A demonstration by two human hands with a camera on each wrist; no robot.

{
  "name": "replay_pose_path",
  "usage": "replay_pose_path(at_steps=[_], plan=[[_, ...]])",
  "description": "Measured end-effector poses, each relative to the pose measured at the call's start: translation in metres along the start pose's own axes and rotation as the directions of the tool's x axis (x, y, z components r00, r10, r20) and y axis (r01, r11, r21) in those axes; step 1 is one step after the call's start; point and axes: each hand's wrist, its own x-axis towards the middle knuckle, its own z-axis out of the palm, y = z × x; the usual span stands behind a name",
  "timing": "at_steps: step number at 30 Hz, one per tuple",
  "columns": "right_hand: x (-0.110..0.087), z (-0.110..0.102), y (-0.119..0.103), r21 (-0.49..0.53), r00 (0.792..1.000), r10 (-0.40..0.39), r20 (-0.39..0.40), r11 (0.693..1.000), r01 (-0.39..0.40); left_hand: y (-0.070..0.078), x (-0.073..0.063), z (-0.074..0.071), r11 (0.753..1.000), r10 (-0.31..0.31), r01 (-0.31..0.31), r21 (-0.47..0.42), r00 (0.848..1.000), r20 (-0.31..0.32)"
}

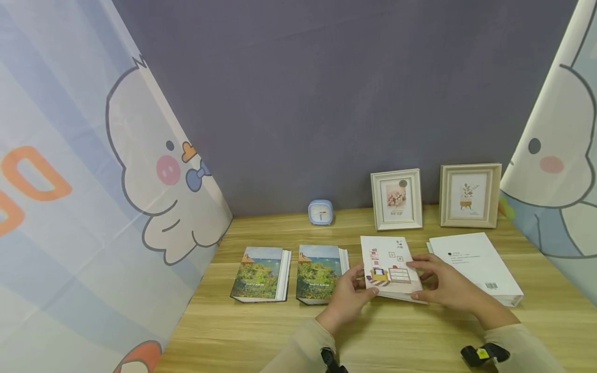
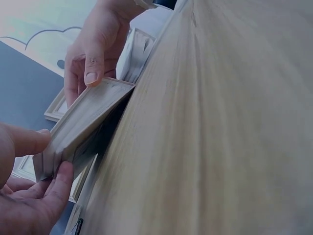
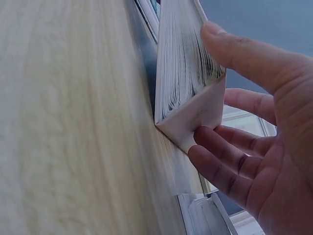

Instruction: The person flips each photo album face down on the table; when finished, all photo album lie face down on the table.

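1. Wood-grain table (image 1: pixel 233 334): two landscape albums (image 1: pixel 257 272) already lie aligned, lower centre.
2. Your left hand (image 1: pixel 349 296) and right hand (image 1: pixel 445 284) grip the illustrated album (image 1: pixel 391 261), lower right of centre.
3. Its positioning looks unfinished.

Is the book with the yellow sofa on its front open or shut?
Shut. The book has its front cover over the pages, and the right wrist view shows their edges packed between two covers.

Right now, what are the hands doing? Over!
Left fingers, right fingers holding room-picture album. Scenery album close on left. Barcode album close on right.
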Motion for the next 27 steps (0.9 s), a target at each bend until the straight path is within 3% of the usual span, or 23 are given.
replay_pose_path(at_steps=[5, 15, 27], plan=[[-0.001, 0.0, 0.001, -0.049, 1.0, 0.008, -0.014, 0.999, -0.009, -0.002, 0.005, 0.004, 0.998, -0.003, 0.002, 0.059, 1.0, 0.016], [-0.001, -0.002, -0.002, -0.188, 0.999, 0.045, -0.012, 0.981, -0.046, 0.002, 0.008, 0.01, 0.979, -0.086, 0.082, 0.186, 0.996, 0.012], [-0.001, -0.001, -0.003, -0.176, 0.999, 0.034, -0.009, 0.984, -0.035, 0.01, 0.012, 0.013, 0.948, -0.085, 0.091, 0.304, 0.996, -0.034]])
